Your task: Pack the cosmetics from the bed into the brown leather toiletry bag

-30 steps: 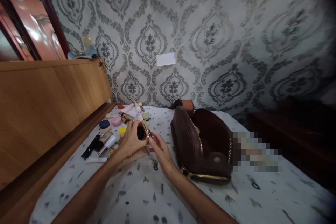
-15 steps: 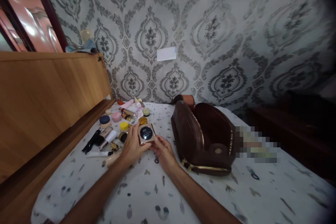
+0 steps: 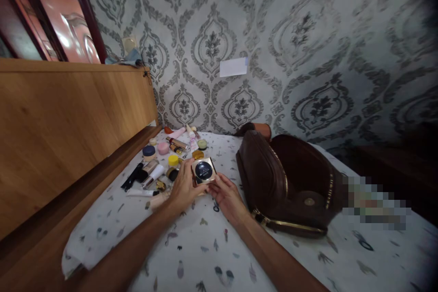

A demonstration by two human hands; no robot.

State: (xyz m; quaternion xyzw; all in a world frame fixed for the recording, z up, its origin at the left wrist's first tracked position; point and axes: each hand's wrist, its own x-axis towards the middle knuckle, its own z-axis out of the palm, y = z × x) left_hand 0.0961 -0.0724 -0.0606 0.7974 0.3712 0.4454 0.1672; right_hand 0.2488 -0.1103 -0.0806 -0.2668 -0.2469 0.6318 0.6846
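A square gold compact (image 3: 204, 170) with a round dark centre is held up between both hands above the bedsheet. My left hand (image 3: 184, 187) grips its left side, thumb along the lower edge. The fingers of my right hand (image 3: 228, 195) close on its lower right corner. Just behind the compact sits an amber jar (image 3: 197, 155). Left of my left hand are a yellow-lidded jar (image 3: 173, 160), a dark round jar (image 3: 172, 174) and a white tube (image 3: 140, 192) with a black cap. The open brown leather bag (image 3: 284, 182) stands to the right of my right hand.
More cosmetics lie at the left, among them a pink jar (image 3: 163, 148) and a navy-lidded jar (image 3: 148, 151). A wooden headboard (image 3: 75, 105) borders the left side. Behind is a patterned wall (image 3: 212, 45). An orange-brown cylinder (image 3: 262, 130) rests behind the bag.
The whole view has shifted, so the bed, bag and hands appear farther right. Both hands keep hold of the compact, with little change in their grip.
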